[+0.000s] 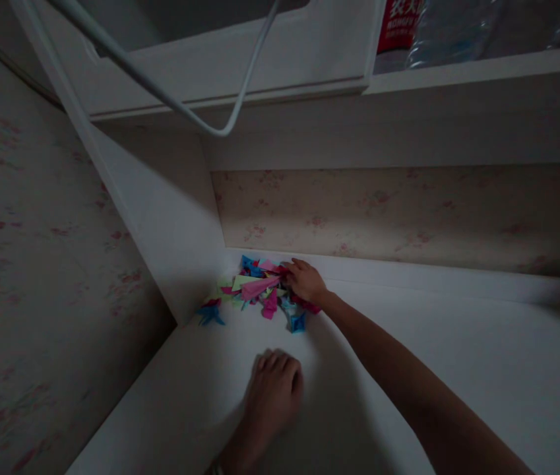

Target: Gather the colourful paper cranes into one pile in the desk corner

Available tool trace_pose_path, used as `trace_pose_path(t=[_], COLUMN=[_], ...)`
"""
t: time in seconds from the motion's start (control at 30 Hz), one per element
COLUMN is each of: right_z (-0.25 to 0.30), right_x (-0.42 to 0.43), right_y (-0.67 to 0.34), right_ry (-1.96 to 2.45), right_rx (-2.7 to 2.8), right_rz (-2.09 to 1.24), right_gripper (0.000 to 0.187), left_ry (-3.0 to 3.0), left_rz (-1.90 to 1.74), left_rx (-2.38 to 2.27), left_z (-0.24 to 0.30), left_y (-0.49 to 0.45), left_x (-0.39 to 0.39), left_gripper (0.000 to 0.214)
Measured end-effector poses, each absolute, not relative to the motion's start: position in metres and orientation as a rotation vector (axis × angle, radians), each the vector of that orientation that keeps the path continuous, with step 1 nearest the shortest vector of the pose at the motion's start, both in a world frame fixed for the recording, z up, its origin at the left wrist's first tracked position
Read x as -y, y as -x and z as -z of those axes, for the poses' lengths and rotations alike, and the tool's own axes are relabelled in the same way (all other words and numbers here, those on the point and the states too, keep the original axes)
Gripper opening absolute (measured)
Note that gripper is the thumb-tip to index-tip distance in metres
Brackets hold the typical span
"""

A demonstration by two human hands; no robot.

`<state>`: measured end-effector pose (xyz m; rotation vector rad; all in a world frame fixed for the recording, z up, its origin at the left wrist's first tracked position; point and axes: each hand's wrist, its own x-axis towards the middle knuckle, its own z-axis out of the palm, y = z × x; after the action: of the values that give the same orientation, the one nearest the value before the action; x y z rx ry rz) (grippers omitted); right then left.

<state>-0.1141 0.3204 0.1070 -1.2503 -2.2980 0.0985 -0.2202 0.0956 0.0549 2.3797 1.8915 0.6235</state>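
A heap of folded coloured paper pieces (260, 286) lies in the back left corner of the white desktop, in pink, blue, pale green and dark red. My right hand (306, 282) reaches over the heap's right side. Its fingers are apart and touch the paper; no piece is plainly gripped. Just below the hand is a blue folded square (298, 322). A blue pointed paper shape (210, 313) sits at the heap's left edge. Nearer to me, my left hand (276, 382) rests palm down with curled fingers; whatever may be under them is hidden.
A white side panel (161, 218) and flower-patterned wall (52, 277) bound the left. Overhead is a white shelf (482, 72) with clear plastic bottles (452, 33) and a red label. A white cable (220, 130) hangs in front of it. The light is dim.
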Motion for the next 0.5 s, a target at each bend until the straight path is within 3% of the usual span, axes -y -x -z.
trace_pose_path(t=[0.23,0.37,0.5], right_z=[-0.079,-0.04,-0.025], right_x=[-0.228,-0.159,-0.134], right_y=[0.021,-0.011,-0.019], right_ry=[1.323,1.381,1.347], right_rx=[1.958,1.542,1.544], right_rz=[-0.271,-0.701,-0.836], right_gripper=[0.035,0.034,0.034], left_ry=[-2.609,-2.843,-2.964], left_rz=[-0.584,-0.541,-0.34], left_rx=[-1.713,-1.554,-1.651], left_z=[-0.06,-0.07,-0.083], left_y=[0.206,0.178,0.175], left_x=[-0.106,-0.156,-0.226], left_gripper=[0.021,0.033,0.041])
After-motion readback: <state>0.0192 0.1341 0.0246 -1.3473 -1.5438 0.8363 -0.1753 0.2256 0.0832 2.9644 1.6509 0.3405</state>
